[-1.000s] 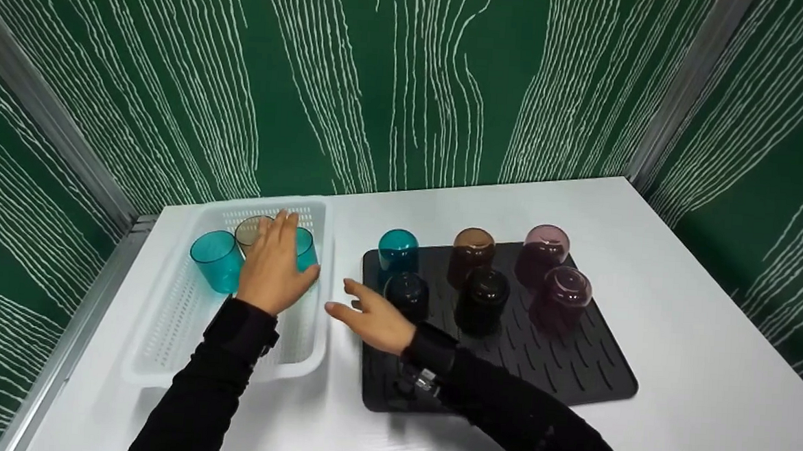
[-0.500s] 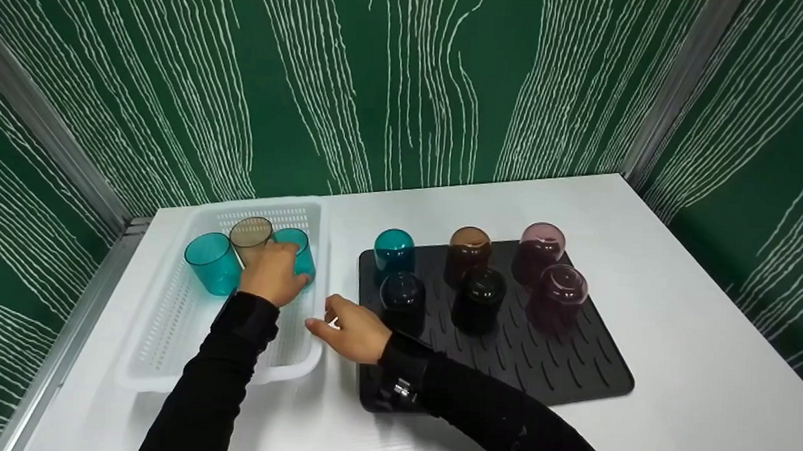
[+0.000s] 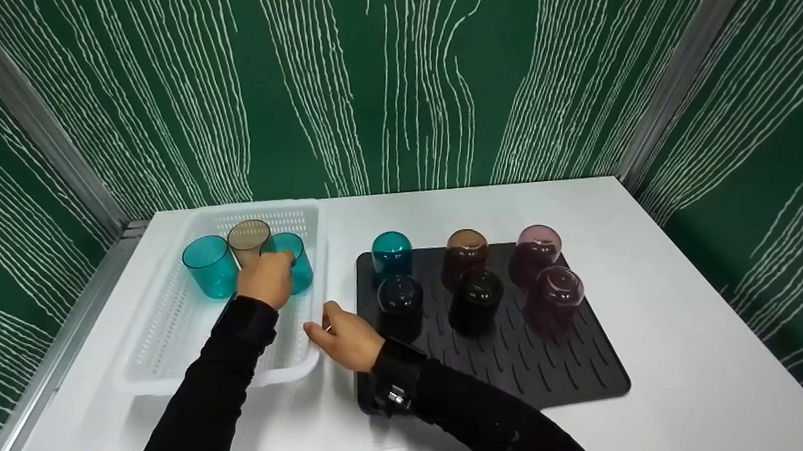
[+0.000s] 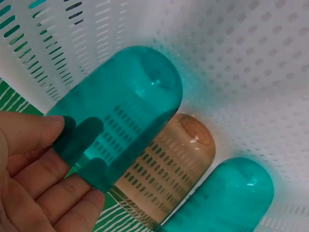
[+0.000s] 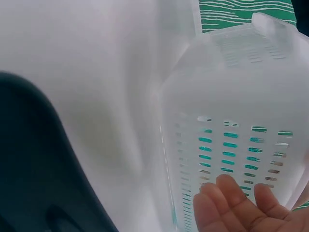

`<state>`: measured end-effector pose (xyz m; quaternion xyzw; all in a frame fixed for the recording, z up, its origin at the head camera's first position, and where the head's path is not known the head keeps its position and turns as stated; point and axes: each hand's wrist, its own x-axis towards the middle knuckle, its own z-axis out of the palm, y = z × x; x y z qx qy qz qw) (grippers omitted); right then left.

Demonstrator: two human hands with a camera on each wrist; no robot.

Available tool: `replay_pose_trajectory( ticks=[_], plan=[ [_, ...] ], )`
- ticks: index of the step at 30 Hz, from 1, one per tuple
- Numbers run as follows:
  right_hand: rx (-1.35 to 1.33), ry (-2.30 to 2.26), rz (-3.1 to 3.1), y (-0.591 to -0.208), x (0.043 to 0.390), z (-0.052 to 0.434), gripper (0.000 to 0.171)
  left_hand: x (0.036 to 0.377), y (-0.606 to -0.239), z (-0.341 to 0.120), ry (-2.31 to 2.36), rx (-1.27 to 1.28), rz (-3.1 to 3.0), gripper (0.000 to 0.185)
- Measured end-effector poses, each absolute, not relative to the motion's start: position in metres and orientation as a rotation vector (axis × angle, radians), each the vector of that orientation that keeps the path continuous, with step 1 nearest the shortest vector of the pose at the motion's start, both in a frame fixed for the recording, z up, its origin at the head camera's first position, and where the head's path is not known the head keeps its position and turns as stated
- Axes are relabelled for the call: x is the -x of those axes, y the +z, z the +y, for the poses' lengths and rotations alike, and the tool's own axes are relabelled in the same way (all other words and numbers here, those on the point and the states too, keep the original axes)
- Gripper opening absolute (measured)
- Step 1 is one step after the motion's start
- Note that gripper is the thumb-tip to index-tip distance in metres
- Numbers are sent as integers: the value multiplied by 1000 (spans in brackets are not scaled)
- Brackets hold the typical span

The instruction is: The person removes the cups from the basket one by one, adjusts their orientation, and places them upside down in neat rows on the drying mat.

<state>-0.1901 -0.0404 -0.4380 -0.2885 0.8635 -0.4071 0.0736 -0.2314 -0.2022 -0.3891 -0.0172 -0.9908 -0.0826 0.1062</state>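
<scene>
My left hand (image 3: 265, 277) reaches into a white plastic basket (image 3: 161, 350) and pinches the rim of a teal cup (image 4: 130, 101), thumb on one side and fingers on the other. An amber cup (image 3: 248, 239) and another teal cup (image 3: 211, 268) stand beside it in the basket, mouths up in the head view. At the basket's right rim is my right hand (image 3: 345, 336), its thumb over the rim and its fingers (image 5: 231, 195) outside the slotted wall. How firmly it holds the basket cannot be seen.
Right of the basket lies a black ridged mat (image 3: 565, 371). Upside-down cups stand on it: a teal one (image 3: 392, 251), a brown one (image 3: 467, 253), a pink one (image 3: 539, 253) and several darker ones. Green patterned panels (image 3: 409, 81) border the white table (image 3: 682, 378).
My left hand has lowered from above the cups and taken the right teal cup's rim. My right hand has moved left and toward me, to the basket's edge.
</scene>
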Motion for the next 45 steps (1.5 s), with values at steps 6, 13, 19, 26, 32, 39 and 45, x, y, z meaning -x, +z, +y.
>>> replay_pose_trajectory(
  ticks=[6,13,19,26,32,39,45],
  plan=[
    [889,-1238,2602,-439,187,-41,30,231,-391,-203,-242,25,-2882,14],
    [902,-1216,2698,-443,184,-43,29,228,-391,-199,-210,33,-2877,12],
    [892,-1227,2712,-445,184,-43,29,227,-392,-198,-206,21,-2889,11],
    [879,-1338,2611,-444,185,-39,29,223,-391,-199,-245,9,-2870,11],
    [850,-1509,2527,-432,190,-25,38,214,-379,-196,-247,-2,-2734,7],
    [801,-1867,2263,-402,196,4,56,198,-358,-176,-232,-22,-2487,7],
    [818,-2209,2029,-384,200,25,56,180,-339,-154,-445,99,-2375,14]
  ],
)
